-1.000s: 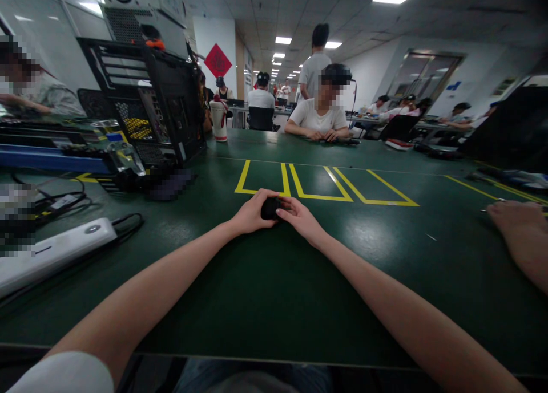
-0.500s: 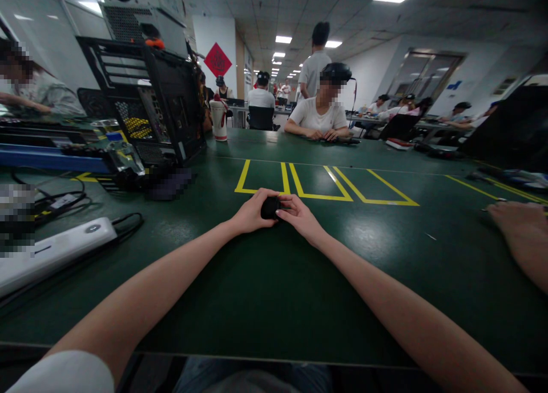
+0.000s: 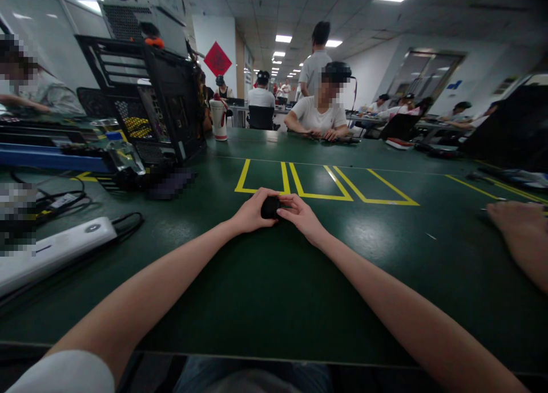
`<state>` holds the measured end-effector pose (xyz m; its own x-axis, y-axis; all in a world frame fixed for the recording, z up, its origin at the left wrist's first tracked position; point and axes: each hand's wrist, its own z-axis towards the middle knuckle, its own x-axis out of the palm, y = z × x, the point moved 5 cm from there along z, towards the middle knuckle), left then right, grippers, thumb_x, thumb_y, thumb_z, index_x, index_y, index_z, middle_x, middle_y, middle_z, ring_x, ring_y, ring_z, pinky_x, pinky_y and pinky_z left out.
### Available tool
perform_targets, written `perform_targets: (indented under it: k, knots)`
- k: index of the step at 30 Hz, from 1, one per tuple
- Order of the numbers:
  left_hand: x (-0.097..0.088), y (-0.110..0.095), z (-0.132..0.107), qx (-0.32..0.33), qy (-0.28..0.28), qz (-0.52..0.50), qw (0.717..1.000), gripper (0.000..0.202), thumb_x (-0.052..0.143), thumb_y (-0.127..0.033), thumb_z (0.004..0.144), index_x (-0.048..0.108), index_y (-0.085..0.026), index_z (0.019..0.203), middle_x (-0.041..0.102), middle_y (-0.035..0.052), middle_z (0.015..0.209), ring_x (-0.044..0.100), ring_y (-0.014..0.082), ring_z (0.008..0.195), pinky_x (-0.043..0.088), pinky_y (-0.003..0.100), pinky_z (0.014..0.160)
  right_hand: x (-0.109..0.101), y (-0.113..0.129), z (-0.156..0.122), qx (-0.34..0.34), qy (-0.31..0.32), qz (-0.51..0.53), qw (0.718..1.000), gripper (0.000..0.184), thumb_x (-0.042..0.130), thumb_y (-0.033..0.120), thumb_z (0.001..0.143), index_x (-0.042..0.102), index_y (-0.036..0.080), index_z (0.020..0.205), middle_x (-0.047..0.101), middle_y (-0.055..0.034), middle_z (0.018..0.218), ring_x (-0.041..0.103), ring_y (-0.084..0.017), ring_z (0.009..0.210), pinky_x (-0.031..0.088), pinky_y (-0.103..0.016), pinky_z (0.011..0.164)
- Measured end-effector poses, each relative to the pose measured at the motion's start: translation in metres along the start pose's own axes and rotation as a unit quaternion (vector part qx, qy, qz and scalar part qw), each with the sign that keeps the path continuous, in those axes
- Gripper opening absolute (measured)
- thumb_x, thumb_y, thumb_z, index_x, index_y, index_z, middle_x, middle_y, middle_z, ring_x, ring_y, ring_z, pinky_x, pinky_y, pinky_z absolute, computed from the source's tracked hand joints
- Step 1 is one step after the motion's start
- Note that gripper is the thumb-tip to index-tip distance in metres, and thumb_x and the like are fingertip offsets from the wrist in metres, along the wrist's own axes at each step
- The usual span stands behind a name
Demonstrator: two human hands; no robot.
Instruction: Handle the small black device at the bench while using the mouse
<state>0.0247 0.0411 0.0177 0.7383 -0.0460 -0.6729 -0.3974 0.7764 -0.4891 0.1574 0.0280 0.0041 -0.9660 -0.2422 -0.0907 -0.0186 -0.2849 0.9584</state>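
Note:
A small, rounded black object [image 3: 269, 207] is held between my two hands near the middle of the green table [image 3: 274, 290]; its exact kind cannot be made out. My left hand [image 3: 253, 211] curls round its left side, thumb toward me. From the right, my right hand [image 3: 302, 217] grips it with thumb and fingertips. Both hands are close to the tabletop, just on my side of the yellow tape outlines [image 3: 317, 197]. My fingers cover much of the object's far and right sides.
On the left are a white power strip [image 3: 64, 253] with cables and a black computer case [image 3: 158, 102]. A white cup [image 3: 219, 119] stands beyond. Another person's hand [image 3: 520, 227] rests at the right. Opposite sits a person in a white shirt [image 3: 319, 113].
My hands and the black object have stayed almost in place. The person opposite has shifted their hands and arms slightly.

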Motion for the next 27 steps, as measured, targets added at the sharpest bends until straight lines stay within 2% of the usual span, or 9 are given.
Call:
perform_targets:
  k: [4, 10, 15, 22, 27]
  knots:
    - [0.0000, -0.0007, -0.0001, -0.003, 0.005, -0.001, 1.000, 0.061, 0.066, -0.021, 0.061, 0.036, -0.024, 0.114, 0.046, 0.0048, 0.110, 0.049, 0.0213, 0.101, 0.042, 0.038, 0.084, -0.0014, -0.0048, 0.0005, 0.021, 0.005, -0.022, 1.000, 0.035, 0.060, 0.026, 0.071, 0.050, 0.021, 0.104, 0.055, -0.0044, 0.108, 0.054, -0.017, 0.099, 0.039, -0.040, 0.092]
    - [-0.0005, -0.0008, -0.0003, 0.002, 0.003, 0.000, 1.000, 0.061, 0.066, -0.020, 0.061, 0.036, -0.023, 0.114, 0.046, 0.0045, 0.109, 0.048, 0.0205, 0.101, 0.042, 0.036, 0.084, 0.0012, -0.0039, -0.0010, 0.002, 0.012, 0.002, 1.000, 0.036, 0.063, 0.019, 0.066, 0.049, 0.023, 0.098, 0.055, -0.0019, 0.102, 0.055, -0.016, 0.095, 0.042, -0.038, 0.089]
    - [-0.0005, -0.0007, -0.0005, -0.007, 0.005, -0.004, 1.000, 0.060, 0.066, -0.021, 0.061, 0.036, -0.024, 0.114, 0.045, 0.0043, 0.110, 0.049, 0.0211, 0.101, 0.043, 0.038, 0.083, 0.0024, 0.0000, -0.0017, -0.012, 0.007, 0.008, 1.000, 0.028, 0.061, 0.025, 0.069, 0.050, 0.022, 0.095, 0.054, -0.0025, 0.104, 0.054, -0.015, 0.098, 0.040, -0.037, 0.092]
    - [-0.0007, -0.0007, -0.0003, -0.004, 0.007, -0.007, 1.000, 0.061, 0.066, -0.021, 0.061, 0.036, -0.023, 0.114, 0.046, 0.0051, 0.110, 0.049, 0.0207, 0.100, 0.042, 0.037, 0.084, 0.0025, -0.0019, -0.0020, 0.024, 0.022, -0.008, 0.999, 0.037, 0.059, 0.025, 0.072, 0.048, 0.022, 0.107, 0.051, -0.0050, 0.113, 0.054, -0.017, 0.101, 0.040, -0.039, 0.092]
    - [-0.0009, -0.0019, -0.0011, 0.005, 0.001, -0.003, 1.000, 0.061, 0.066, -0.020, 0.061, 0.036, -0.023, 0.114, 0.046, 0.0046, 0.109, 0.048, 0.0204, 0.101, 0.041, 0.036, 0.085, 0.0022, -0.0017, -0.0001, 0.008, 0.033, 0.013, 0.999, 0.035, 0.064, 0.020, 0.066, 0.048, 0.023, 0.098, 0.053, -0.0022, 0.107, 0.053, -0.016, 0.100, 0.040, -0.038, 0.091]
